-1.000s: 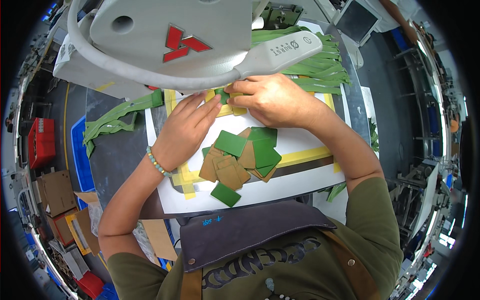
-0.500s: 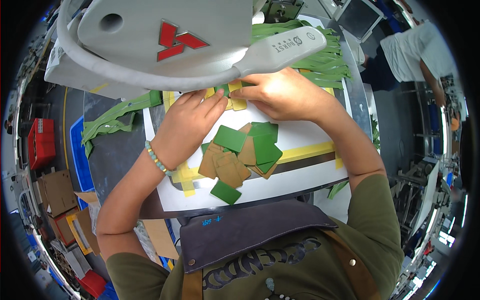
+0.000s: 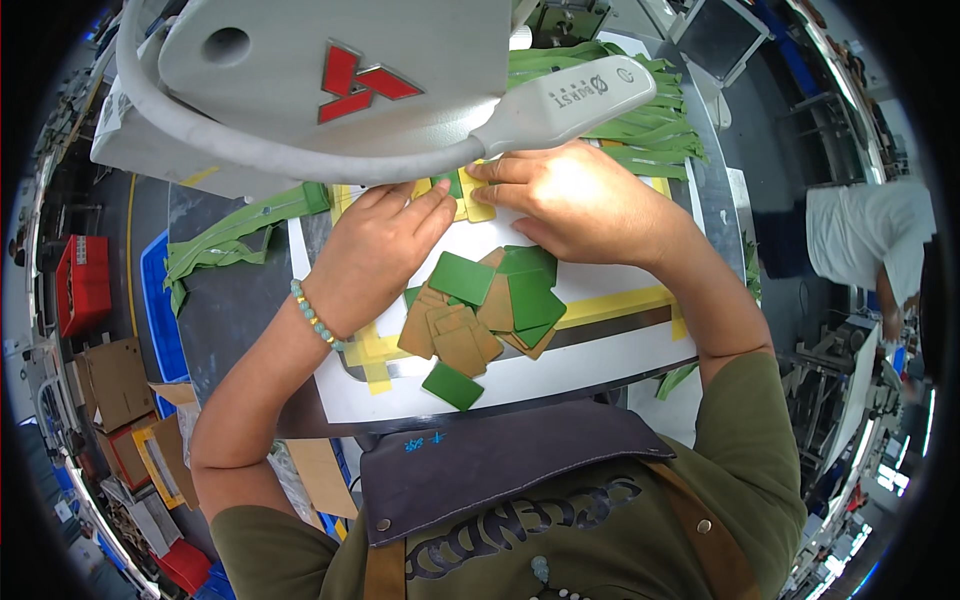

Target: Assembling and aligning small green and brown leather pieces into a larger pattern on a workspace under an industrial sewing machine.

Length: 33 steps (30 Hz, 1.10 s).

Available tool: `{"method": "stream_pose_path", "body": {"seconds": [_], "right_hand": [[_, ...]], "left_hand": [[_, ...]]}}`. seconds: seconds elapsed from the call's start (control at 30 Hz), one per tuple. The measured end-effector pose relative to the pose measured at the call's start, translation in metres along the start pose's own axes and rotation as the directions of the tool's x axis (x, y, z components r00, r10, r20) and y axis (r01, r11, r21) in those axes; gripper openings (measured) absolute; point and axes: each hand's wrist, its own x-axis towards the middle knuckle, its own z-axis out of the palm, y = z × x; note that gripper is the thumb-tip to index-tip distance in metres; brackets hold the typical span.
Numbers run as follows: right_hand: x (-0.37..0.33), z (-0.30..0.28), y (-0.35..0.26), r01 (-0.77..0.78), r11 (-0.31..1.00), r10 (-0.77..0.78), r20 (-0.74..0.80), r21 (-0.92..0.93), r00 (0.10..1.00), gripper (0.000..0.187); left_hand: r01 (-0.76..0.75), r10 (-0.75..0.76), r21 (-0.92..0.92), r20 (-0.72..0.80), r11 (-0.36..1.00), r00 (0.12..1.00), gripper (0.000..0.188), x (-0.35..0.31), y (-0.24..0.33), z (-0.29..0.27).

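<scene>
Right hand [image 3: 580,205] shifted slightly rightward, half-open, thumb spread, fingertips on yellow strip [image 3: 480,207]; left hand [image 3: 385,240] flattish by green card [image 3: 453,184], grip unclear; strip's long axis pointing forward.

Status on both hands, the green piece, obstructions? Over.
Left hand at small green piece. Right hand at yellow piece beside it. Grip unclear on both. Grey lamp head overhangs.

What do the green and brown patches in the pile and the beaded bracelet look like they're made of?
Green patches: perhaps leather or coated synthetic; smooth, evenly coloured, faint sheen.
Brown patches: possibly similar sheet material, duller finish; thin and flat.
Beaded bracelet: stone, glass or plastic, seemingly polished; round, pale blue-green and yellowish beads.
</scene>
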Motion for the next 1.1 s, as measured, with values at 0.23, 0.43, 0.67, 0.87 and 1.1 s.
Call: {"method": "stream_pose_path", "body": {"seconds": [0.23, 0.43, 0.67, 0.87, 1.1], "right_hand": [[-0.001, 0.002, 0.002, -0.012, 1.000, 0.012, 0.004, 0.017, 1.000, 0.026], [0.000, 0.002, 0.002, -0.002, 0.999, 0.002, 0.003, 0.035, 1.000, 0.025], [0.002, -0.004, 0.007, 0.000, 0.999, -0.002, 0.057, 0.039, 0.998, 0.040], [0.002, -0.005, 0.005, 0.000, 1.000, 0.001, -0.023, 0.026, 1.000, 0.026], [0.003, -0.004, 0.010, -0.030, 0.999, 0.028, -0.087, -0.021, 0.996, 0.026]], "left_hand": [[-0.007, 0.007, 0.002, -0.027, 1.000, 1.000, 0.039, 0.002, -0.001, 0.001], [-0.009, 0.009, 0.016, -0.025, 1.000, 1.000, 0.040, 0.001, 0.000, 0.002], [0.006, -0.005, 0.023, -0.014, 1.000, 1.000, 0.038, 0.004, 0.002, -0.001], [0.015, -0.014, 0.011, -0.041, 1.000, 0.999, 0.038, 0.008, -0.001, -0.004], [0.097, -0.100, -0.092, -0.032, 0.991, 0.994, 0.037, 0.005, -0.011, 0.003]]}}
